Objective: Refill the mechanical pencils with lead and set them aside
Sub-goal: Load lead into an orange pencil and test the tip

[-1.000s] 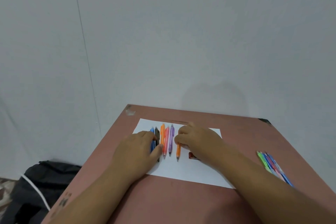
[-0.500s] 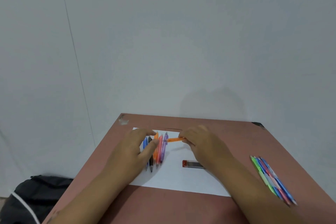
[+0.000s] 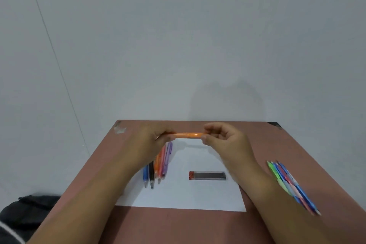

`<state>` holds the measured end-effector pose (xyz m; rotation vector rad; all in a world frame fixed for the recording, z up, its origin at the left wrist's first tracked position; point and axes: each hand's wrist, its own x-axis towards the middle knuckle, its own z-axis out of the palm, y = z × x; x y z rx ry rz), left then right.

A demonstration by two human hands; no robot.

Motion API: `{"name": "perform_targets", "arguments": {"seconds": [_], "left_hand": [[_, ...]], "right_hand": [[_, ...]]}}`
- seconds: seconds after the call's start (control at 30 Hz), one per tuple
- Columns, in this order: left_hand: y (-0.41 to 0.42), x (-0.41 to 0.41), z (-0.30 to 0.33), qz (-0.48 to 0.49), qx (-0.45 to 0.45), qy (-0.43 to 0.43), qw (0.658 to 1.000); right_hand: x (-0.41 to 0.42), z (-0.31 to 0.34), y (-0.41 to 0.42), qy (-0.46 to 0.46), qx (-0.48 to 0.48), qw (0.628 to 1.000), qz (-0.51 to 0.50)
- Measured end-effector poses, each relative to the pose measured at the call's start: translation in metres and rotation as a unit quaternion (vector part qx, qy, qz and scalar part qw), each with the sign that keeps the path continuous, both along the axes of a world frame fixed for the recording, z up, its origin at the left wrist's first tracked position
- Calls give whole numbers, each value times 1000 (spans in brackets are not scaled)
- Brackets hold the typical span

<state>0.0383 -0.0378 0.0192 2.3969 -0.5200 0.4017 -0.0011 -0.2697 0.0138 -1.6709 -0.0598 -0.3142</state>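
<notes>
An orange mechanical pencil point(image 3: 187, 135) is held level above the table, crosswise. My left hand point(image 3: 153, 141) pinches its left end and my right hand point(image 3: 222, 138) pinches its right end. Below my left hand, a row of several pencils point(image 3: 157, 166) in blue, black, orange, pink and purple lies on a white sheet of paper point(image 3: 184, 194). A clear lead case with a red cap point(image 3: 207, 175) lies flat on the paper, right of the row. A second bunch of pencils point(image 3: 291, 183), green, blue and pink, lies on the table at the right.
The brown table point(image 3: 178, 226) stands against a pale wall, with its back edge just beyond my hands. A dark bag point(image 3: 23, 210) sits on the floor at the lower left.
My right hand lifted the orange pencil off the paper and turned it crosswise. My left hand left the row of pencils and took hold of the orange pencil's other end.
</notes>
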Motion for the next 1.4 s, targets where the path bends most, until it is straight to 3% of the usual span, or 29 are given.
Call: {"name": "perform_targets", "arguments": {"seconds": [0.13, 0.27, 0.33, 0.4, 0.53, 0.73, 1.17, 1.4], "left_hand": [[12, 4, -17, -10, -48, 3, 999], [16, 3, -15, -21, -55, 19, 998], [17, 4, -14, -17, -59, 25, 998], [21, 6, -14, -5, -62, 29, 998], [27, 12, -16, 25, -66, 16, 997], [25, 12, -17, 30, -69, 1, 997], [24, 15, -25, 17, -66, 26, 997], [22, 13, -24, 4, -67, 35, 997]], "right_hand": [[2, 3, 7, 34, 113, 993, 16], [5, 0, 12, 42, 144, 989, 1], [7, -1, 10, 20, 87, 996, -22], [10, -3, 5, -3, -28, 998, -59], [11, -3, -3, -17, -255, 965, -50], [11, -5, -4, 30, -393, 919, 10], [16, -13, -5, 54, -318, 946, 9], [8, -5, 0, -52, -248, 967, -23]]}}
